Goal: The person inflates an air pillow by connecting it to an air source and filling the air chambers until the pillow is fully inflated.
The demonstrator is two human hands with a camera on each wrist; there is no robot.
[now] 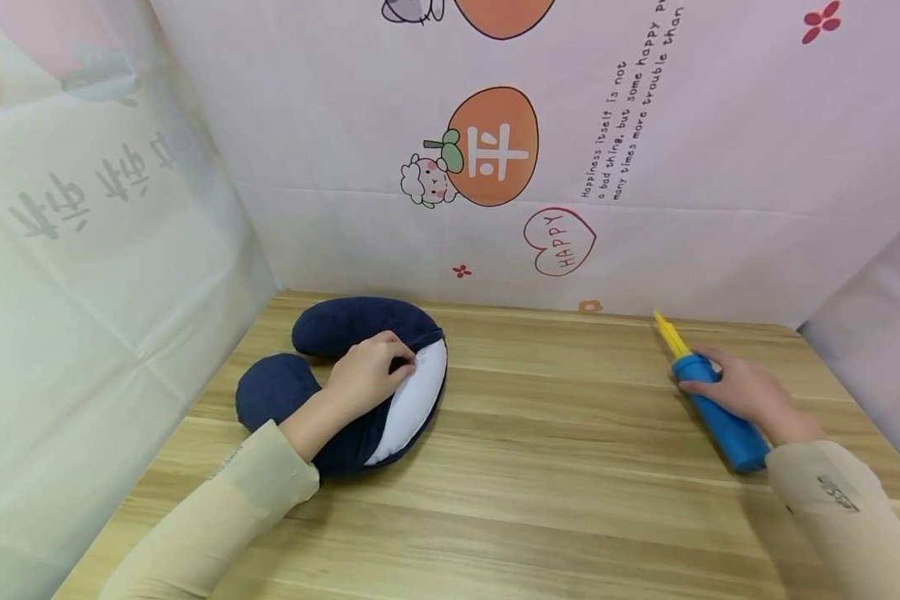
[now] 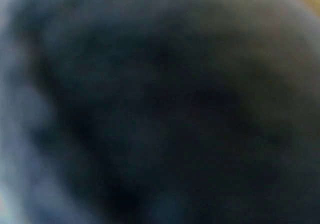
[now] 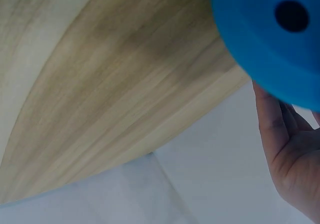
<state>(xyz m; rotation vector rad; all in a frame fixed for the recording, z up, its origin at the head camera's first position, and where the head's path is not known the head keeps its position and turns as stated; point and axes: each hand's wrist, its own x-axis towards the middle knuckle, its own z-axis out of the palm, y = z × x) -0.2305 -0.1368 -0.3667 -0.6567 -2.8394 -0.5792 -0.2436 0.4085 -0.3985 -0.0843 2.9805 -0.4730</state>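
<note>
On the left of the table lies a dark blue U-shaped neck pillow (image 1: 367, 315), its cover parted along the right side so that a white inner part (image 1: 414, 404) shows. My left hand (image 1: 367, 371) lies over the pillow, thumb and forefinger pinching at the edge of the white part. The left wrist view is too dark and blurred to make out detail. At the right, my right hand (image 1: 742, 387) grips a blue hand pump (image 1: 723, 425) with a yellow nozzle (image 1: 671, 335) pointing away. In the right wrist view the pump's round end (image 3: 260, 44) has a dark hole.
The wood-grain table (image 1: 540, 467) carries both things. A white printed cloth (image 1: 345, 167) hangs along the back edge, and more white cloth (image 1: 120, 275) stands at the left side. Pale cloth (image 1: 877, 333) also borders the right.
</note>
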